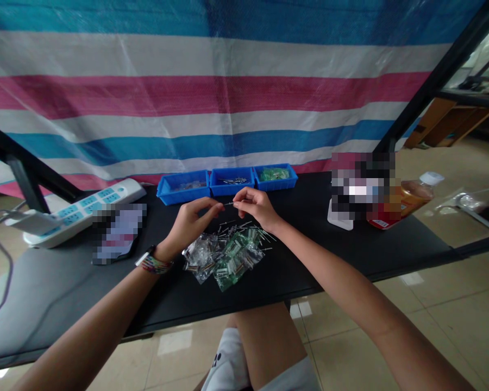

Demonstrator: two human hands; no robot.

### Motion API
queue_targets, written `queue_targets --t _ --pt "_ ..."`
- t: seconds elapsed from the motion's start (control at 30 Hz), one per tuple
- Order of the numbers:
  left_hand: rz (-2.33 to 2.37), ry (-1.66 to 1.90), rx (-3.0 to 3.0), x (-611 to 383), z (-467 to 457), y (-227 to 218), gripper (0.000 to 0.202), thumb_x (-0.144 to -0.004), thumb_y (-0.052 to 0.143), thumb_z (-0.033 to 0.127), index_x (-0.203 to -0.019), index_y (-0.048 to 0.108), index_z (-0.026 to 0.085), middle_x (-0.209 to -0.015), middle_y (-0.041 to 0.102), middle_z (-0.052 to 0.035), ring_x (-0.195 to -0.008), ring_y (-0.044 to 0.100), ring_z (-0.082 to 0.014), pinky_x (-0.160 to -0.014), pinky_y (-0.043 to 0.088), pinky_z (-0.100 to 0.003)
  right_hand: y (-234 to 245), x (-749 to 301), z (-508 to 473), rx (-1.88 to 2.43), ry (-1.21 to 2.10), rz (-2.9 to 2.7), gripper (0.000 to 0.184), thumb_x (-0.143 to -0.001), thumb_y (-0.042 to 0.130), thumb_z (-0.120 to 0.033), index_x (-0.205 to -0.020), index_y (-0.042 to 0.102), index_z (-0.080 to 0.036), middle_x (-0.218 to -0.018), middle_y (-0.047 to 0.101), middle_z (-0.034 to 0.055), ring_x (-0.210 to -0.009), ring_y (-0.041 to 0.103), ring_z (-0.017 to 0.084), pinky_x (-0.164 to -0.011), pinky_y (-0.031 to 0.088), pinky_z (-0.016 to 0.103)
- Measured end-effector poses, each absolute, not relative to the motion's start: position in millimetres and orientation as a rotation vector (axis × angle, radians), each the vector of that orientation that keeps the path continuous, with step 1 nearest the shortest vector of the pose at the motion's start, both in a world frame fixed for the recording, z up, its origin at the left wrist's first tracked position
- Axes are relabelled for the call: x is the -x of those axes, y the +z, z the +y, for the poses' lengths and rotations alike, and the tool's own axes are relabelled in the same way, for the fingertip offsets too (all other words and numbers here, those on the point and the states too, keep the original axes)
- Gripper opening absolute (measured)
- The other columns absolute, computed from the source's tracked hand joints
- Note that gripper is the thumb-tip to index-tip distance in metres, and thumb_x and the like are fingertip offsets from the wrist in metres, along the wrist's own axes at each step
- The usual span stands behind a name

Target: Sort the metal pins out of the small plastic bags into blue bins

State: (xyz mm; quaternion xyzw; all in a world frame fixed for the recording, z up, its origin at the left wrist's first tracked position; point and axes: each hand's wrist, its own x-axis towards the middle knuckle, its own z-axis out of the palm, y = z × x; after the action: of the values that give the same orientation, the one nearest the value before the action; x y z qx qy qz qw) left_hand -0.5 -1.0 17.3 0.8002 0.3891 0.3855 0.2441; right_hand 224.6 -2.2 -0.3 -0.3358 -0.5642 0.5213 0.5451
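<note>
Both hands meet above the black table (350,244). My left hand (193,220) and my right hand (255,206) each pinch one end of a thin metal pin (228,204) held between them. Just below the hands lies a heap of small clear and green parts with wire legs (224,252). Behind the hands stand three blue trays: the left tray (182,187) with clear bits, the middle tray (232,181) with metal pins, the right tray (276,176) with green parts. A beaded bracelet sits on my left wrist.
A white power strip (79,212) lies at the left with a grey cable. A blurred flat object (116,231) rests beside it. At the right stand a blurred box (361,187) and a lying bottle (415,195). A striped tarp hangs behind. My knees show under the table edge.
</note>
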Motion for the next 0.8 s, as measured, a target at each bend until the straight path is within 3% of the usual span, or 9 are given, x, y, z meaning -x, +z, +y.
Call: queue_targets --t 0.47,0.8 --pt "1.076 0.993 -2.176 -1 -3 21 0.046 -0.106 0.055 0.057 -0.093 0.078 0.019 -0.082 0.078 -0.0059 -0.078 0.071 -0.0218 -0.075 0.053 -0.032 1 -229 1 0.802 1.197 -1.339 0.029 -0.076 0.085 -0.041 -0.082 0.065 -0.020 -0.072 0.063 -0.0045 -0.054 0.058 0.009 -0.057 0.052 0.025" --pt "0.976 0.734 -2.518 2 4 9 0.019 -0.091 0.067 0.033 -0.098 0.081 0.024 -0.103 0.081 -0.0064 -0.100 0.072 -0.0275 -0.096 0.053 -0.042 -14 -243 29 1.034 0.756 -1.148 0.026 -0.085 0.078 -0.045 -0.089 0.068 -0.020 -0.084 0.070 -0.0001 -0.053 0.061 0.008 -0.050 0.048 0.022"
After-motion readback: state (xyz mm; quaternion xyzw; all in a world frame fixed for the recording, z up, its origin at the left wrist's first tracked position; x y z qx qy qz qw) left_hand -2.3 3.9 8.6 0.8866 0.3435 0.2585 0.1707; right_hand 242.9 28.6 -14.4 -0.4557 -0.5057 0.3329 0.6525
